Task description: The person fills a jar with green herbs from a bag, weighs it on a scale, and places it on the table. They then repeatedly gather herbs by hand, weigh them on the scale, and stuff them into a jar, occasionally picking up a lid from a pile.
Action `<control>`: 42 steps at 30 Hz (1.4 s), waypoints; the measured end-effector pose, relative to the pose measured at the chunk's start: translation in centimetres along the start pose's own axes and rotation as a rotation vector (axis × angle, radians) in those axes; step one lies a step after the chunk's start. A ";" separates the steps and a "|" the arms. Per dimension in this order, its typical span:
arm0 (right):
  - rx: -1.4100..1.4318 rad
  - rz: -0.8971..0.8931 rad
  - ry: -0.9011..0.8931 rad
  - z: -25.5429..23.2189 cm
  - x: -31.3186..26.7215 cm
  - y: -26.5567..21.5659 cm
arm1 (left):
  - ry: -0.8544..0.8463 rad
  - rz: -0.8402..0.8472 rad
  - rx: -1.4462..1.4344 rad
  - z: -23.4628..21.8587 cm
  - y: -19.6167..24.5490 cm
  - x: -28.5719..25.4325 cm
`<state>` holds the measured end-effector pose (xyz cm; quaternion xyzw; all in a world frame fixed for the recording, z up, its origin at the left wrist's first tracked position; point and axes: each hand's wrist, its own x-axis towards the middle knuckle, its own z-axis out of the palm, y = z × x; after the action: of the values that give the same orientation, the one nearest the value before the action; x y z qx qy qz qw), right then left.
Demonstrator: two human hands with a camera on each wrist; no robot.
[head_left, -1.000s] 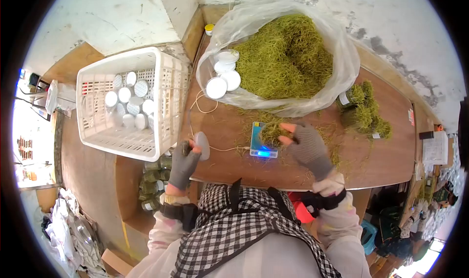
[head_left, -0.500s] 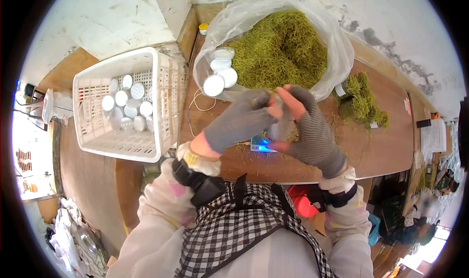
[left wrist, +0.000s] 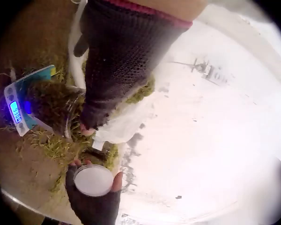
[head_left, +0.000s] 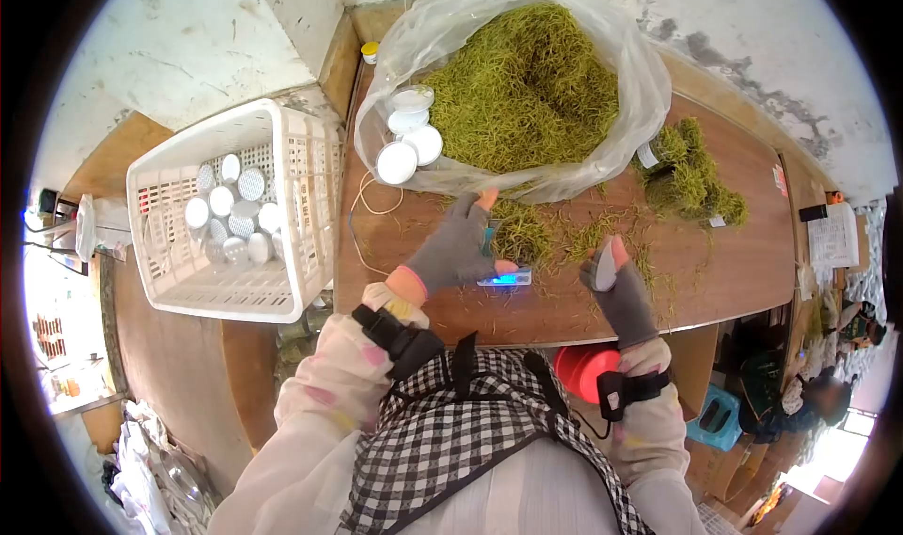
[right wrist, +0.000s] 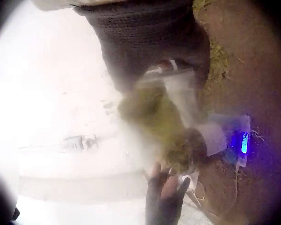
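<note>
In the head view my left hand, in a grey fingerless glove, is at the left side of a clear jar heaped with dried green herb. Its thumb and fingers are spread either side of the jar. The jar stands on a small digital scale with a lit blue display. To the right, my right hand pinches a round white lid by its edge. The left wrist view shows that lid nearly face-on between thumb and fingers, with the jar beside my left hand.
Behind the scale lies a big plastic bag of green herb, with white lids at its left edge. Several filled jars lie at the right. A white basket of lidded jars stands left. Loose herb litters the table.
The lid has gone from my left hand to my right; both hands met over the scale half a second ago. Since then my right hand has moved right, and my left is beside the jar.
</note>
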<state>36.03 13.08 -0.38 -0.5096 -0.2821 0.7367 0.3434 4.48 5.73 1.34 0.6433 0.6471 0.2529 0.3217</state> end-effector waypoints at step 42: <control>-1.141 -0.969 -0.147 11.9 2.1 4.2 | 0.228 0.123 -0.245 5.9 -3.5 -2.9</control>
<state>23.34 11.44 -0.89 -0.3769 -0.8350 0.2746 0.2922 6.43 2.13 -4.91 0.6048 0.6031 0.4203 0.3063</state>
